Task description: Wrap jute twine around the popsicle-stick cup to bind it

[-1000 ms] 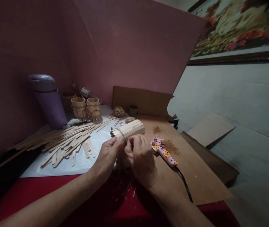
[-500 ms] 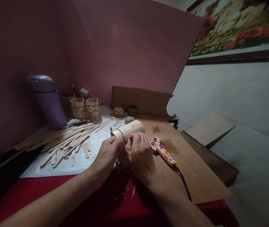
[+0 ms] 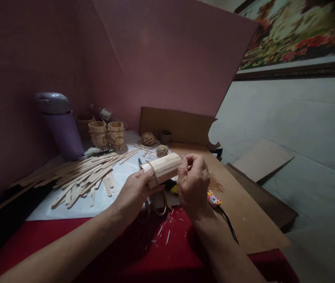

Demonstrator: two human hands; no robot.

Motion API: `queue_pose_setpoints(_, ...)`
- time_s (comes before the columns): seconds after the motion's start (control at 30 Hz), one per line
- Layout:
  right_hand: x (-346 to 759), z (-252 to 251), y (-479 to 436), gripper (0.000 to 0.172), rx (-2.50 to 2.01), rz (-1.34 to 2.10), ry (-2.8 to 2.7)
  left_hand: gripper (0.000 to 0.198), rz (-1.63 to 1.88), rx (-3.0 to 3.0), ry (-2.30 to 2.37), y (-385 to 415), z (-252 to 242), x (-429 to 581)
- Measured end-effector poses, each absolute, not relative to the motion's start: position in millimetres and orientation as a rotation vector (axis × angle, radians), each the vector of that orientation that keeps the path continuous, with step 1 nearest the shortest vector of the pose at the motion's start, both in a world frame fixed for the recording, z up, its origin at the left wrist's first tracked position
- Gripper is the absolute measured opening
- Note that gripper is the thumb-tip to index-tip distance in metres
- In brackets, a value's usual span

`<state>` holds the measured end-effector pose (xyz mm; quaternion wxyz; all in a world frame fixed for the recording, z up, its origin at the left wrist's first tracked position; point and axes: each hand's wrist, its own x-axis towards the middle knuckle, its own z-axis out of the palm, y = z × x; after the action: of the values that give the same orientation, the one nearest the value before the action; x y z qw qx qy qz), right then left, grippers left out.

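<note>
A small cylinder of wooden craft sticks (image 3: 163,167) with twine looped round it lies sideways between my hands. My left hand (image 3: 136,190) grips its near end from below, thumb on the twine. My right hand (image 3: 193,182) is closed at the cylinder's right end, fingers pinched together, apparently on the twine. A colourful spotted glue gun (image 3: 213,199) lies on the brown board just behind my right hand, mostly hidden by it.
Loose craft sticks (image 3: 79,177) are spread on white paper at the left. Two finished stick cups (image 3: 107,134), a purple flask (image 3: 61,125), twine balls (image 3: 148,138) and a cardboard sheet (image 3: 179,124) stand behind. Wood splinters litter the red cloth (image 3: 161,236).
My right hand has moved from the cylinder's near side up to its right end, covering the glue gun. The cylinder has turned and risen slightly in my left hand.
</note>
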<state>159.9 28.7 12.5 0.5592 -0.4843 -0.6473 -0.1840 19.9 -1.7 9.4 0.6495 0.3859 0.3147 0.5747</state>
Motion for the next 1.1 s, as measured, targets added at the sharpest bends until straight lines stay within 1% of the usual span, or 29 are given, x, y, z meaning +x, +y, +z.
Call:
queue_pose_setpoints(0.07, 159, 17, 21, 0.008, -1.086, -0.332, -1.571, 0.032, 1.309, 0.827, 0.679, 0, 11, 19)
queue_pose_setpoints(0.2, 154, 21, 9, 0.018, -0.987, -0.107, -1.608, 0.032, 1.296, 0.777, 0.6, 3, 13, 18)
queue_pose_setpoints(0.33, 152, 20, 11, 0.015, -0.98, 0.157, -1.549, 0.03, 1.308, 0.715, 0.603, 5, 12, 16)
queue_pose_setpoints(0.4, 151, 19, 13, 0.013, -0.998, 0.234, -1.545, 0.028, 1.32, 0.678, 0.611, 6, 12, 15)
queue_pose_setpoints(0.47, 151, 17, 13, 0.006, -0.994, 0.229, -1.611, 0.027, 1.332, 0.647, 0.622, 7, 12, 14)
queue_pose_setpoints(0.5, 150, 16, 13, 0.005, -0.99, 0.194, -1.669, 0.026, 1.336, 0.634, 0.624, 7, 11, 13)
queue_pose_setpoints(0.63, 149, 13, 11, 0.009, -0.998, 0.051, -1.873, 0.022, 1.344, 0.635, 0.613, 8, 10, 14)
queue_pose_setpoints(0.93, 146, 12, 12, 0.01, -1.067, 0.12, -1.867, 0.021, 1.356, 0.764, 0.59, 1, 8, 19)
queue_pose_setpoints(1.1, 146, 8, 13, 0.009, -1.076, 0.027, -1.921, 0.02, 1.341, 0.77, 0.614, 1, 7, 19)
